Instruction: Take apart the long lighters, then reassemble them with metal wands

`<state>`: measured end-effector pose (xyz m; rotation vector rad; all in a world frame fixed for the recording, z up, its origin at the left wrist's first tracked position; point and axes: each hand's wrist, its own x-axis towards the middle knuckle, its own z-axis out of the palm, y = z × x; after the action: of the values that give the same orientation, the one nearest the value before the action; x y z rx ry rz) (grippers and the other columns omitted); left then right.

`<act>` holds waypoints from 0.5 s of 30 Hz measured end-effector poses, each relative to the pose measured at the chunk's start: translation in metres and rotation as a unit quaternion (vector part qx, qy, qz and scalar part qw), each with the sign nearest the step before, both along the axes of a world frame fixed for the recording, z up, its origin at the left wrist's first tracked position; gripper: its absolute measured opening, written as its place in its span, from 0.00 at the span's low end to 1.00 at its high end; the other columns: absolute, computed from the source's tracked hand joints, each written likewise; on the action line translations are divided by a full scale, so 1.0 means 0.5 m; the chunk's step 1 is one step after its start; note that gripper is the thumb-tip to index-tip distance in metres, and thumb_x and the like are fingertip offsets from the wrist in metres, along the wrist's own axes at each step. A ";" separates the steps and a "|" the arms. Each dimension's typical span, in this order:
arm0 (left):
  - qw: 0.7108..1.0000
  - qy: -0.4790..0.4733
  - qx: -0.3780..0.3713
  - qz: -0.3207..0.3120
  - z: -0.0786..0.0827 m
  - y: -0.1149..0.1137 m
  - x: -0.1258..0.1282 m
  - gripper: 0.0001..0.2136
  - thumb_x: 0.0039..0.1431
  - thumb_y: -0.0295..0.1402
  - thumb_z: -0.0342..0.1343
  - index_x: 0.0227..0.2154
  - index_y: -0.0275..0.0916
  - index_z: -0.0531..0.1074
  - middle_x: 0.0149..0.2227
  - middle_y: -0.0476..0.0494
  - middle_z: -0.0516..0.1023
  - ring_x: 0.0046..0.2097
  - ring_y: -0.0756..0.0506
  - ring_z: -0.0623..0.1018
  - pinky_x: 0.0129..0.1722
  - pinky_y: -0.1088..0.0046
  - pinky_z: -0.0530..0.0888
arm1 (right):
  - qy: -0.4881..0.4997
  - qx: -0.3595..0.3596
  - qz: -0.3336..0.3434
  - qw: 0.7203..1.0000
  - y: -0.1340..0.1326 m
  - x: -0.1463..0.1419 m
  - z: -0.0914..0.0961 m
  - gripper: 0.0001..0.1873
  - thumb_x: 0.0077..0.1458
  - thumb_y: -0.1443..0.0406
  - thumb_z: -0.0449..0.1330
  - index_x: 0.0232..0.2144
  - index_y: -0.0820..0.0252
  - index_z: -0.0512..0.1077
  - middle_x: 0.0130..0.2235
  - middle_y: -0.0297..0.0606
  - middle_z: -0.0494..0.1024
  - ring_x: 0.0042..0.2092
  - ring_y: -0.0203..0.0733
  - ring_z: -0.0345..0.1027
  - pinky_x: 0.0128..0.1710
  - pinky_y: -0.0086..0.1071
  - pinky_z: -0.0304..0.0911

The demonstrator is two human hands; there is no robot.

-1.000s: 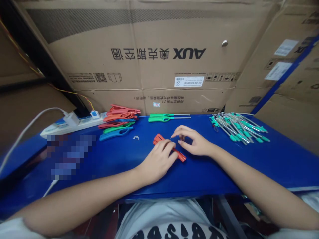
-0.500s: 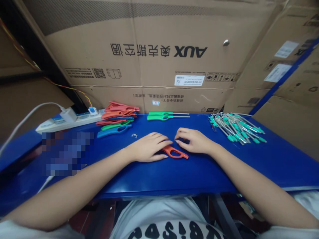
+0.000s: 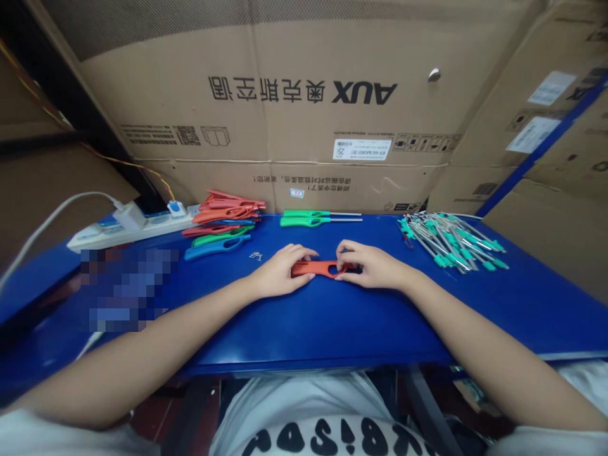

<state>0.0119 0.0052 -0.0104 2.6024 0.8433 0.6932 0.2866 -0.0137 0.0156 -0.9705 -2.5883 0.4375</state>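
Observation:
An orange lighter casing (image 3: 319, 269) lies crosswise in front of me, low over or on the blue table. Fingers and thumb of my left hand (image 3: 281, 271) are closed round its broad left end. My right hand (image 3: 368, 265) grips the narrower end, near the oval opening; its fingertips cover part of that end. Behind my hands, two green lighters (image 3: 304, 219) with metal rods lie side by side. A pile of red, green and blue lighter casings (image 3: 227, 218) sits at the back left. Metal tubes with teal parts (image 3: 453, 240) are heaped at the right.
Cardboard sheets (image 3: 304, 120) stand along the back and right of the blue table (image 3: 304, 335). A white power strip (image 3: 102, 237) with plugs and cables lies at the left. Small metal bits (image 3: 255, 256) rest near my left hand. A blurred patch (image 3: 130, 288) covers something at the left.
The orange casing has been turned level and drawn slightly away from me. My left hand has shifted its hold to the broad end, and my right hand has closed on the other end.

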 end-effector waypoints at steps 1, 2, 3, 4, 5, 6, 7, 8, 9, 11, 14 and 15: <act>1.000 -0.009 -0.006 0.001 -0.001 0.001 -0.001 0.19 0.60 0.35 0.58 0.54 0.41 0.70 0.46 0.41 0.77 0.48 0.40 0.75 0.53 0.58 0.72 | 0.004 0.002 -0.005 1.000 0.002 0.001 -0.002 0.11 0.63 0.57 0.60 0.34 0.58 0.74 0.45 0.39 0.72 0.36 0.36 0.68 0.38 0.31 0.63; 1.000 -0.020 -0.016 0.003 -0.003 0.002 -0.002 0.20 0.59 0.34 0.59 0.54 0.41 0.69 0.47 0.41 0.77 0.49 0.40 0.76 0.54 0.59 0.72 | 0.009 0.009 -0.013 1.000 0.005 0.002 -0.005 0.11 0.64 0.57 0.59 0.35 0.58 0.74 0.44 0.39 0.72 0.36 0.36 0.68 0.38 0.31 0.63; 0.999 -0.033 -0.030 0.007 -0.005 0.004 -0.003 0.21 0.58 0.34 0.59 0.55 0.40 0.69 0.47 0.41 0.78 0.50 0.40 0.76 0.54 0.59 0.72 | 0.016 0.022 -0.023 0.999 0.008 0.003 -0.007 0.11 0.65 0.58 0.57 0.37 0.58 0.74 0.44 0.39 0.73 0.37 0.37 0.69 0.39 0.32 0.64; 0.998 -0.045 -0.045 0.011 -0.009 0.006 -0.004 0.22 0.57 0.34 0.59 0.55 0.40 0.69 0.48 0.41 0.78 0.50 0.40 0.77 0.54 0.60 0.72 | 0.021 0.040 -0.037 0.998 0.012 0.004 -0.008 0.11 0.67 0.59 0.55 0.38 0.58 0.74 0.43 0.40 0.73 0.38 0.38 0.69 0.40 0.32 0.64; 0.996 -0.057 -0.059 0.017 -0.012 0.008 -0.004 0.22 0.57 0.34 0.60 0.55 0.40 0.69 0.49 0.40 0.78 0.50 0.40 0.78 0.54 0.60 0.73 | 0.024 0.062 -0.055 0.996 0.014 0.005 -0.009 0.12 0.67 0.59 0.54 0.38 0.58 0.74 0.43 0.40 0.74 0.39 0.40 0.70 0.40 0.33 0.64; 0.995 -0.066 -0.069 0.023 -0.015 0.010 -0.005 0.23 0.56 0.34 0.60 0.55 0.40 0.68 0.51 0.40 0.78 0.51 0.40 0.78 0.54 0.60 0.73 | 0.026 0.084 -0.076 0.993 0.017 0.006 -0.010 0.12 0.68 0.60 0.53 0.38 0.58 0.74 0.43 0.41 0.74 0.41 0.41 0.70 0.41 0.33 0.64; 0.994 -0.072 -0.073 0.027 -0.017 0.012 -0.005 0.24 0.55 0.34 0.60 0.56 0.39 0.68 0.52 0.39 0.78 0.51 0.40 0.78 0.54 0.60 0.74 | 0.026 0.106 -0.099 0.989 0.019 0.008 -0.010 0.12 0.68 0.60 0.53 0.38 0.58 0.74 0.43 0.42 0.75 0.41 0.42 0.71 0.40 0.33 0.64; 0.994 -0.076 -0.072 0.028 -0.019 0.013 -0.005 0.25 0.54 0.34 0.61 0.56 0.39 0.68 0.53 0.38 0.77 0.52 0.40 0.78 0.54 0.60 0.74 | 0.025 0.124 -0.124 0.984 0.021 0.010 -0.010 0.12 0.68 0.60 0.53 0.38 0.58 0.74 0.44 0.42 0.75 0.41 0.42 0.71 0.39 0.33 0.63; 0.994 -0.079 -0.068 0.028 -0.019 0.014 -0.005 0.26 0.54 0.34 0.61 0.56 0.40 0.68 0.54 0.38 0.77 0.52 0.39 0.78 0.54 0.60 0.74 | 0.024 0.139 -0.147 0.979 0.022 0.012 -0.010 0.12 0.68 0.60 0.53 0.37 0.58 0.74 0.44 0.42 0.76 0.41 0.42 0.71 0.38 0.33 0.63; 0.994 -0.083 -0.062 0.029 -0.018 0.012 -0.005 0.28 0.53 0.34 0.62 0.57 0.40 0.66 0.54 0.38 0.76 0.51 0.40 0.78 0.53 0.60 0.74 | 0.023 0.157 -0.185 0.970 0.024 0.016 -0.009 0.12 0.67 0.60 0.53 0.36 0.57 0.74 0.44 0.41 0.77 0.39 0.42 0.71 0.35 0.33 0.61; 0.994 -0.082 -0.058 0.038 -0.012 0.005 -0.003 0.31 0.51 0.33 0.61 0.59 0.39 0.64 0.52 0.38 0.77 0.47 0.41 0.79 0.48 0.62 0.76 | 0.027 0.161 -0.215 0.963 0.028 0.021 -0.008 0.12 0.66 0.60 0.54 0.35 0.57 0.75 0.43 0.41 0.77 0.38 0.42 0.70 0.33 0.34 0.60; 0.994 -0.081 -0.059 0.039 -0.010 0.003 -0.002 0.31 0.50 0.32 0.61 0.60 0.39 0.63 0.51 0.39 0.78 0.45 0.42 0.79 0.46 0.63 0.77 | 0.034 0.157 -0.217 0.963 0.030 0.022 -0.009 0.12 0.66 0.60 0.54 0.34 0.57 0.75 0.43 0.42 0.77 0.37 0.42 0.70 0.33 0.34 0.60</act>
<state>0.0108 0.0067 -0.0155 2.3838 0.9107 0.8373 0.2979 0.0015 0.0112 -1.3254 -2.1992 -0.0542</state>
